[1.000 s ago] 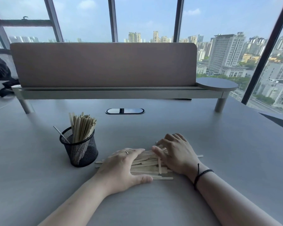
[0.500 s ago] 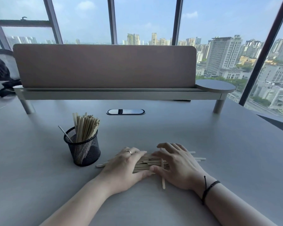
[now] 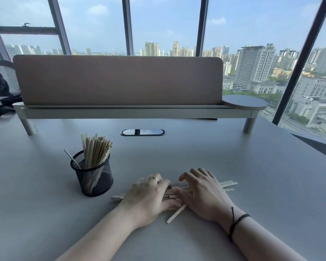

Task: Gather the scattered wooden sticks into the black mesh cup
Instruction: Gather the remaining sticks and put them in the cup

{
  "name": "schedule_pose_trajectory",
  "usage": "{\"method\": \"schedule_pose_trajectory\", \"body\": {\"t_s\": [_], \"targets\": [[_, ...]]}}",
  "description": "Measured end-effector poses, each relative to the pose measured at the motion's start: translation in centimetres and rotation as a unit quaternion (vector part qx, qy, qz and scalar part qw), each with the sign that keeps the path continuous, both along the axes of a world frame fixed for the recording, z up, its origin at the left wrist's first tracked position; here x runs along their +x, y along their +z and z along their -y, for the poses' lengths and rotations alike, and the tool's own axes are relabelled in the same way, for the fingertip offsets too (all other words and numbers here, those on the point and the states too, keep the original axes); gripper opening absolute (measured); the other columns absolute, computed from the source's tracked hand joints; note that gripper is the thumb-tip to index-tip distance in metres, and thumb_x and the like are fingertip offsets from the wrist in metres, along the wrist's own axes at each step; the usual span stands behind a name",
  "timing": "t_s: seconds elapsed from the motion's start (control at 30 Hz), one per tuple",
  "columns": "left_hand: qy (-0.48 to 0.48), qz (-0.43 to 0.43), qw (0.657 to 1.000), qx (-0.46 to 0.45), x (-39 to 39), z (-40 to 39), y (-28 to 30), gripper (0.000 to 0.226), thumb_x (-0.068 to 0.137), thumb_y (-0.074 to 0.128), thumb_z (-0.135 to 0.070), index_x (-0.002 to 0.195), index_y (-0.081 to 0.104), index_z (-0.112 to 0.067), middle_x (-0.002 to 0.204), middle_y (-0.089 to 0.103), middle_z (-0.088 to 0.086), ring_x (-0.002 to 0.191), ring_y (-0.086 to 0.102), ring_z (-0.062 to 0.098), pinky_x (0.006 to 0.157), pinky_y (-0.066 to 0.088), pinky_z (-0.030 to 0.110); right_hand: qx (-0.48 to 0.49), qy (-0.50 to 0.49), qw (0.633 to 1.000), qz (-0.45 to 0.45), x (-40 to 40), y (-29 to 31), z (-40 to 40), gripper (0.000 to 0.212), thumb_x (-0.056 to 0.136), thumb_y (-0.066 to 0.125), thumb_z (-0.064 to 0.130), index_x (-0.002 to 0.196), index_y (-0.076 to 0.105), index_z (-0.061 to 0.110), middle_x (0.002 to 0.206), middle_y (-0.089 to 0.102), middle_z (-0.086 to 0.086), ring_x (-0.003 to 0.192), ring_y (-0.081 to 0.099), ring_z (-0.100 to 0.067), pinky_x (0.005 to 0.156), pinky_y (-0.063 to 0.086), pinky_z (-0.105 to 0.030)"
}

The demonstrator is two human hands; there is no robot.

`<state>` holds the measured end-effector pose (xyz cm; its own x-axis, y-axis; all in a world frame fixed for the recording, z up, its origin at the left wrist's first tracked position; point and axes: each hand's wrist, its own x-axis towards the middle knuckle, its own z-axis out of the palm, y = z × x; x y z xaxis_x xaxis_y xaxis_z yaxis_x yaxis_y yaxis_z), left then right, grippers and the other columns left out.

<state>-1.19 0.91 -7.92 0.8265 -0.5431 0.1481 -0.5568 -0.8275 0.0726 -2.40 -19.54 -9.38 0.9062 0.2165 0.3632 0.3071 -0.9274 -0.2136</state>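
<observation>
Grey and broad, the worktop [image 3: 233,166] runs back to a low shelf with a brown divider panel [image 3: 117,80], tall windows and city blocks beyond. Near the person's left stands the black mesh cup [image 3: 92,176], upright, already carrying a sheaf of sticks that lean out of its top. Both hands lie flat on the loose pile of wooden sticks [image 3: 228,184], which sits just right of the cup and a little nearer the person. The left hand [image 3: 149,196] presses its palm on the pile's left half; the right hand [image 3: 201,193] covers the right half, fingers spread. Neither grip has closed on anything: fingers lie extended over the wood. The pile's long axis runs left to right, ends poking out past each hand. One stray stick [image 3: 175,213] angles out toward the person between the hands. The left hand is nearer the cup, so the bundle would probably travel leftward and need tipping upright.
</observation>
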Motion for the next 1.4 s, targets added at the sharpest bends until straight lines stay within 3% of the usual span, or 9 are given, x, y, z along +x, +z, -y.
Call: {"method": "schedule_pose_trajectory", "body": {"t_s": [0.1,0.3,0.47,0.63,0.8,0.9,1.0,1.2,1.4], "targets": [[0.018,-0.005,1.0,0.001,0.1,0.2,0.1,0.076,0.078,0.025,-0.085,0.12,0.053,-0.028,0.116,0.057,-0.006,0.109,0.056,0.018,0.09,0.041,0.033,0.032,0.003,0.999,-0.013,0.1,0.2,0.1,0.057,0.087,0.033,0.079,0.109,0.062,0.034,0.099,0.059,0.015,0.105,0.055,-0.012,0.096,0.04,-0.028],[0.033,0.017,0.999,-0.028,0.3,0.2,-0.1,0.043,0.096,0.038,-0.062,0.115,0.052,-0.026,0.116,0.058,-0.006,0.113,0.056,0.018,0.087,0.039,0.032,0.061,0.0,0.998,-0.029,0.2,0.2,0.5,0.063,0.086,0.027,0.083,0.11,0.061,0.035,0.102,0.058,0.016,0.107,0.055,-0.011,0.095,0.04,-0.028],[0.024,0.062,0.997,-0.04,0.5,-0.4,-0.6,0.082,0.078,-0.001,-0.079,0.106,0.054,-0.025,0.107,0.06,-0.006,0.105,0.059,0.019,0.08,0.044,0.035,0.06,0.008,0.997,-0.038,0.3,0.3,0.7,0.077,0.08,0.02,0.09,0.12,0.058,0.036,0.11,0.059,0.015,0.113,0.054,-0.011,0.1,0.04,-0.029],[0.026,0.094,0.993,-0.065,0.9,-1.1,-1.1,0.049,0.091,0.022,-0.063,0.098,0.053,-0.026,0.1,0.06,-0.008,0.099,0.06,0.018,0.076,0.046,0.035,0.051,0.009,0.997,-0.057,0.3,0.5,0.8,0.085,0.072,0.029,0.094,0.131,0.051,0.037,0.118,0.056,0.015,0.12,0.049,-0.01,0.103,0.037,-0.029],[0.014,0.131,0.99,-0.058,1.0,-1.3,-1.5,0.047,0.093,0.025,-0.058,0.082,0.054,-0.024,0.078,0.063,-0.004,0.074,0.067,0.022,0.053,0.046,0.036,0.05,0.012,0.996,-0.069,0.2,0.7,0.8,0.081,0.068,0.049,0.086,0.135,0.045,0.041,0.12,0.053,0.019,0.122,0.046,-0.008,0.104,0.035,-0.028],[0.01,0.164,0.986,-0.034,1.1,-1.4,-1.3,0.042,0.093,0.033,-0.056,0.071,0.048,-0.024,0.059,0.061,-0.001,0.053,0.064,0.023,0.038,0.034,0.03,0.064,0.013,0.995,-0.07,0.1,1.0,0.7,0.085,0.068,0.055,0.083,0.14,0.04,0.041,0.118,0.053,0.019,0.12,0.047,-0.008,0.102,0.035,-0.027],[0.011,0.184,0.982,-0.04,1.1,-1.5,-1.1,0.042,0.094,0.035,-0.057,0.068,0.039,-0.025,0.05,0.057,0.003,0.041,0.06,0.026,0.039,0.024,0.027,0.086,0.015,0.994,-0.064,0.0,1.2,0.8,0.092,0.068,0.06,0.081,0.145,0.031,0.04,0.117,0.053,0.018,0.119,0.05,-0.008,0.101,0.037,-0.028],[0.019,0.161,0.977,-0.142,1.4,-2.5,-0.7,0.068,0.083,0.022,-0.086,0.069,0.035,-0.021,0.051,0.058,0.003,0.047,0.058,0.034,0.042,0.031,0.031,0.129,0.016,0.989,-0.072,-0.2,1.2,0.9,0.112,0.065,0.063,0.084,0.154,0.012,0.039,0.116,0.047,0.02,0.111,0.05,-0.004,0.102,0.038,-0.027],[0.039,0.18,0.968,-0.171,1.8,-3.2,-0.6,0.065,0.075,0.044,-0.087,0.063,0.031,-0.025,0.042,0.045,-0.001,0.043,0.055,0.032,0.041,0.026,0.027,0.074,0.029,0.992,-0.099,-0.2,1.5,1.1,0.119,0.057,0.051,0.096,0.154,0.016,0.037,0.118,0.048,0.019,0.118,0.047,-0.007,0.102,0.033,-0.027]]}}
